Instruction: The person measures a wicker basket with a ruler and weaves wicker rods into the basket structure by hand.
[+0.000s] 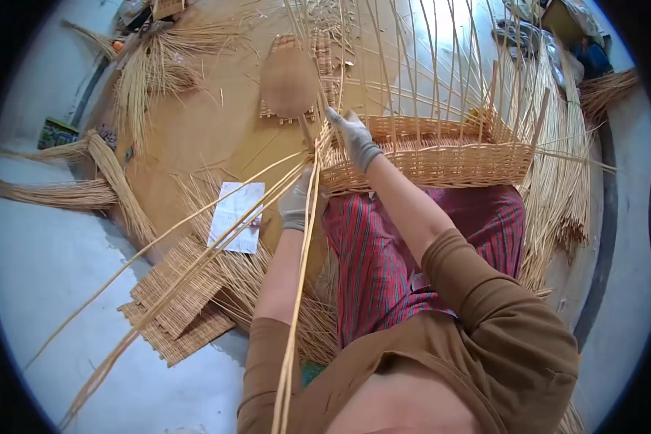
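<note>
A rectangular wicker basket (427,165) rests across my lap, with long upright canes rising from its woven wall. My right hand (356,139), in a pale glove with grey fingertips, grips the basket's left end among the canes. My left hand (294,201), also gloved, is just below and left of that corner, partly behind loose canes. Its fingers are closed around the lower end of the handle of a wooden mallet (289,83), whose broad brown head is blurred. Several long weaving canes (224,230) run from the basket's left corner towards the lower left.
Woven mats (177,289) and a white paper (236,217) lie on the left. Bundles of cane (112,184) are at the far left, with another bundle (155,76) at the upper left. Long loose canes (560,181) line the right side. Another woven mat (329,65) lies ahead.
</note>
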`<state>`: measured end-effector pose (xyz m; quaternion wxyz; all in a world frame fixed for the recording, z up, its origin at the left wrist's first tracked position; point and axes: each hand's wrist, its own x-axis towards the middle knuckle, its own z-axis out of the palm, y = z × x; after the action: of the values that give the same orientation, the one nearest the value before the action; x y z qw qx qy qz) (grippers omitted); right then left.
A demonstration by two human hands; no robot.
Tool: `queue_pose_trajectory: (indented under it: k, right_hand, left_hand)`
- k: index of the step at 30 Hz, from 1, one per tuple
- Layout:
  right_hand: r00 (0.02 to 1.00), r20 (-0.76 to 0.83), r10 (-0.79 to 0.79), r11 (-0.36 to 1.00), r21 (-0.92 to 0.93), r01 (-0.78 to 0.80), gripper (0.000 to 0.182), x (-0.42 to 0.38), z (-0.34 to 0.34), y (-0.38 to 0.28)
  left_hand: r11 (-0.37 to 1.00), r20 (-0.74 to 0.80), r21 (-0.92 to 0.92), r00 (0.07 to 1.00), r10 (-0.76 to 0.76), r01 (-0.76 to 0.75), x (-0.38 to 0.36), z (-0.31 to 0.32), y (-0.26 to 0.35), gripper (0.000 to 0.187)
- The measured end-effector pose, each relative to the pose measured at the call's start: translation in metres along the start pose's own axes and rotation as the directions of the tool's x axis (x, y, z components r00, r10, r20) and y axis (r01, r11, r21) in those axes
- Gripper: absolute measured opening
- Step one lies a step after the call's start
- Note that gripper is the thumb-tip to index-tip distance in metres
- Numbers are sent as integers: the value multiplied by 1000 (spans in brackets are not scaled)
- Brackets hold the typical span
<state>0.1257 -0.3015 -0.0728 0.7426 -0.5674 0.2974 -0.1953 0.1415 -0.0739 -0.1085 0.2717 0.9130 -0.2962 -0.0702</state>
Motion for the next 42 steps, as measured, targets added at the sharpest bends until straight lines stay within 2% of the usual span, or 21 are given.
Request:
queue_pose_trajectory:
  k: [3,5,7,10,11,13,15,17,19,23,25,26,29,33,34,35,37,38,39,41,42]
  right_hand:
    - [991,28,132,917,376,-133,90,-11,6,-6]
    - [998,-36,48,995,85,-45,83,8,9,15]
    - [977,-181,-113,972,-225,71,84,19,5,23]
    - [867,-395,-303,937,-292,194,82,-17,28,-5]
    - [824,-437,-362,908,-366,205,82,-28,30,-25]
    - [819,-399,-413,869,-441,224,81,-24,35,-44]
    - [619,-272,-737,565,-750,343,79,-18,40,-71]
    - [691,-161,-705,532,-764,365,72,-13,49,-89]
    - [741,-32,-671,488,-772,408,65,-4,56,-111]
    - [921,113,-373,765,-525,374,47,-13,44,-122]
    - [938,208,-276,960,108,258,65,-14,38,-115]
    - [940,207,-272,961,107,255,65,-15,37,-110]
    - [654,13,-757,627,-270,731,90,-20,47,-102]
    - [470,116,-875,279,-672,686,69,-48,46,-104]
    - [355,220,-908,197,-524,829,52,-54,47,-105]
    - [357,223,-907,198,-523,829,52,-59,49,-97]
    - [821,147,-552,788,-232,571,47,-67,54,-76]
    - [666,43,-744,625,-306,718,50,-61,49,-70]
    - [663,48,-748,622,-301,723,50,-56,41,-64]
    - [803,-94,-588,804,-183,566,52,-61,28,-68]
    - [831,-95,-548,793,-376,479,70,-44,25,-46]
  left_hand:
    - [844,60,-522,993,-106,122,-4,-2,13,38]
    - [971,-111,145,972,206,-189,-8,-12,19,36]
    - [969,-133,-23,961,242,-247,-3,-9,14,35]
    - [992,107,-111,993,-46,58,-1,11,-30,49]
    - [988,31,-142,997,70,-65,1,16,-38,47]
    - [966,-50,-171,981,189,-195,5,20,-33,45]
    - [969,-15,-197,989,149,-149,5,16,-23,43]
    - [993,187,-112,982,-25,46,9,19,-27,45]
    - [970,-25,-6,969,244,-245,4,14,-19,56]
    - [948,-127,119,942,310,-295,-4,17,-14,73]
    - [957,-116,131,954,275,-260,-3,21,-16,73]
    - [962,-101,103,960,263,-253,-1,19,-13,71]
    - [974,-80,61,971,224,-219,-1,12,-6,65]
    - [982,-132,-86,979,153,-165,-2,22,3,60]
    - [963,-156,-161,969,190,-215,2,30,-5,60]
    - [964,-156,-163,970,187,-212,6,32,-10,60]
    - [985,-3,-119,992,129,-129,10,30,-16,61]
    - [985,-7,-119,992,128,-128,9,28,-13,61]
    - [984,-75,-38,983,171,-174,9,27,-10,63]
    - [961,-182,132,947,264,-242,2,15,5,66]
    - [994,-33,76,996,87,-84,0,7,17,69]
